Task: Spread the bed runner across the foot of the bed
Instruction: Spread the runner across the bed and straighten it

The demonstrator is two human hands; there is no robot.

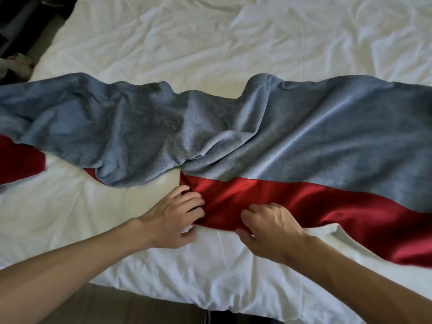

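The bed runner [315, 136] lies rumpled across the white bed [210, 43], grey-blue on top with a red satin side [304, 202] showing along its near edge. It is bunched and twisted in the middle, flatter at the right. My left hand [174, 217] pinches the left corner of the red fold with curled fingers. My right hand [272, 226] grips the red near edge beside it, thumb under the cloth. More red shows at the far left [21, 157].
The near edge of the mattress [187, 286] runs along the bottom, with brown floor [121, 307] below it. Dark furniture and a pale fuzzy object [21, 66] sit off the bed's upper left corner. The white sheet is wrinkled beyond the runner.
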